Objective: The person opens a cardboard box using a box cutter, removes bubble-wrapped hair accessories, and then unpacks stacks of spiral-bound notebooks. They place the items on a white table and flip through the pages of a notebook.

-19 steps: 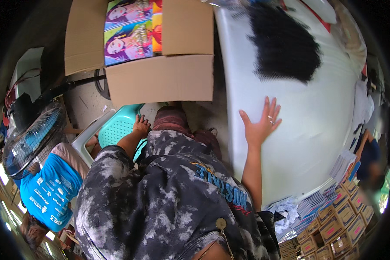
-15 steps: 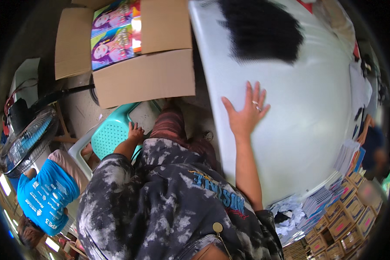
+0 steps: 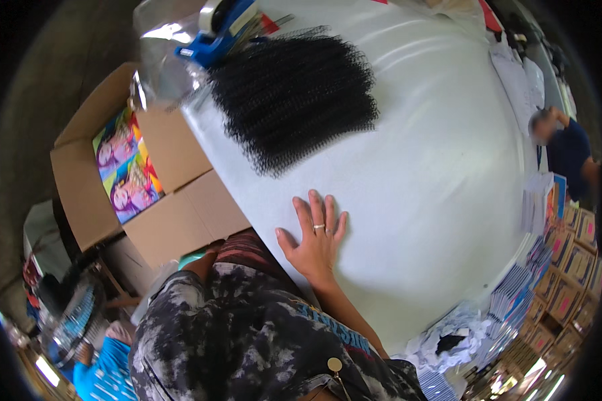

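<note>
My right hand [image 3: 313, 244] lies flat on the white-covered table [image 3: 408, 200], fingers spread, a ring on one finger and nothing in its grasp. Ahead of it is a thick pile of black spiral binding coils [image 3: 297, 93], apart from the fingertips. My left hand [image 3: 211, 250] is low at my left, beside a sliver of green plastic stool [image 3: 191, 259]. Its fingers are mostly hidden by my leg and the carton flap, so its grip does not show. An open cardboard carton [image 3: 197, 207] with colourful printed notebooks [image 3: 132, 184] inside stands left of the table.
A blue tape dispenser [image 3: 214, 37] and clear plastic wrap [image 3: 164, 57] are at the far left corner. Stacked booklets [image 3: 515, 287], crumpled paper [image 3: 441, 337] and boxes [image 3: 562, 297] line the right. A fan [image 3: 77, 324] and a person in blue [image 3: 104, 374] are lower left; another person [image 3: 568, 154] is at right.
My view has swung right and toward the table, bringing the whole coil pile and tape dispenser in. The stool is now mostly covered. My right hand stays spread on the table.
</note>
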Action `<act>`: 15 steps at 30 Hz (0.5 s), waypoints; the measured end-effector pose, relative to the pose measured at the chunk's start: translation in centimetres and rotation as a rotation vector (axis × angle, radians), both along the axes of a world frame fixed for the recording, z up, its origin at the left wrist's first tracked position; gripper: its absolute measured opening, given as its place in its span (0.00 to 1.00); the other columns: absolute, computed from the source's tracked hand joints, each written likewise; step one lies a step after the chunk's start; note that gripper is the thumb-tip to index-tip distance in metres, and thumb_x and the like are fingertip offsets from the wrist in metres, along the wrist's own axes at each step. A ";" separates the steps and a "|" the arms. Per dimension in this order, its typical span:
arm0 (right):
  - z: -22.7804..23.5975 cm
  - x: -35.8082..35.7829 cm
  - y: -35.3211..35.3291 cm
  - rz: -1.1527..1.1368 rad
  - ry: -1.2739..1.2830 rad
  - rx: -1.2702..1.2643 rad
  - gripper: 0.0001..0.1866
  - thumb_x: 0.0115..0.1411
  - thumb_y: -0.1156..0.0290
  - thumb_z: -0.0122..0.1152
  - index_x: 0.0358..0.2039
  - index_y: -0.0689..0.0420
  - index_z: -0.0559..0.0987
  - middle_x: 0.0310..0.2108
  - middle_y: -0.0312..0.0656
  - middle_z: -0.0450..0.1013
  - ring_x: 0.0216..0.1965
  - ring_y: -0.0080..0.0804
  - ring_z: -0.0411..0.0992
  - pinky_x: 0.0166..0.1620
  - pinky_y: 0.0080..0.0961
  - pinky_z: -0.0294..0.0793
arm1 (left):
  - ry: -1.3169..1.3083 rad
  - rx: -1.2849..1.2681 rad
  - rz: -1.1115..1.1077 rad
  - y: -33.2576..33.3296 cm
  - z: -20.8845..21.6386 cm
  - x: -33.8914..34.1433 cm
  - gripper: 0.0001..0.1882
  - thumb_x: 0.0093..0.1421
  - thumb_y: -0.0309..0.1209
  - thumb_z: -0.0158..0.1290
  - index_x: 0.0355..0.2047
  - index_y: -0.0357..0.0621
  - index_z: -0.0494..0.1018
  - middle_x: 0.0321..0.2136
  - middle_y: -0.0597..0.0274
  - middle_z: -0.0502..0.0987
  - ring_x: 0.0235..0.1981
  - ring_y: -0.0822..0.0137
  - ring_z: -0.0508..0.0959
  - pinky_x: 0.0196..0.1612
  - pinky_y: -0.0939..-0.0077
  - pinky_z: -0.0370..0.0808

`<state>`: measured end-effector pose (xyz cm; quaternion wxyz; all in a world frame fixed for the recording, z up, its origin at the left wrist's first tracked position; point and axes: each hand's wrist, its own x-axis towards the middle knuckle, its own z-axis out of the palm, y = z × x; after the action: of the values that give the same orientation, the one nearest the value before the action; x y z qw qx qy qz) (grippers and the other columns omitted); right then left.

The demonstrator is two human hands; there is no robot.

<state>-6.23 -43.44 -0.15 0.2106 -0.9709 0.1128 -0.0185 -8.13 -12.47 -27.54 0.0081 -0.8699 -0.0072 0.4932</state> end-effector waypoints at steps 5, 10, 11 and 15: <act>-0.6 -1.7 0.2 -0.041 -0.051 0.044 0.31 0.49 0.49 0.58 0.54 0.44 0.69 0.61 0.35 0.56 0.63 0.40 0.48 0.61 0.53 0.38 | 0.013 -0.061 0.039 -0.3 1.0 3.0 0.19 0.53 0.38 0.50 0.43 0.43 0.72 0.46 0.56 0.73 0.51 0.59 0.70 0.57 0.51 0.57; 0.3 -2.5 -0.2 -0.074 -0.040 0.080 0.30 0.47 0.55 0.61 0.52 0.49 0.70 0.58 0.39 0.60 0.62 0.44 0.51 0.61 0.53 0.39 | 0.014 -0.152 0.030 0.6 2.0 3.8 0.19 0.53 0.38 0.50 0.44 0.43 0.72 0.46 0.56 0.73 0.50 0.59 0.70 0.57 0.53 0.57; 0.5 -2.3 -0.3 -0.072 -0.045 0.079 0.30 0.48 0.56 0.61 0.52 0.50 0.70 0.58 0.39 0.60 0.62 0.44 0.51 0.61 0.52 0.39 | 0.006 -0.175 0.037 0.8 1.9 3.9 0.19 0.53 0.38 0.50 0.44 0.43 0.72 0.46 0.56 0.73 0.50 0.59 0.70 0.57 0.53 0.57; 0.3 -1.8 -0.4 -0.057 -0.094 0.087 0.26 0.50 0.58 0.59 0.51 0.50 0.71 0.57 0.36 0.62 0.62 0.40 0.53 0.62 0.49 0.40 | -0.018 -0.267 0.079 1.9 3.0 3.0 0.20 0.53 0.38 0.50 0.44 0.42 0.72 0.46 0.56 0.73 0.50 0.59 0.70 0.57 0.55 0.58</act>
<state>-8.02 -43.85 0.19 0.2569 -0.9553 0.1311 -0.0650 -5.12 -10.56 -24.55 -0.1274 -0.8665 0.0242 0.4821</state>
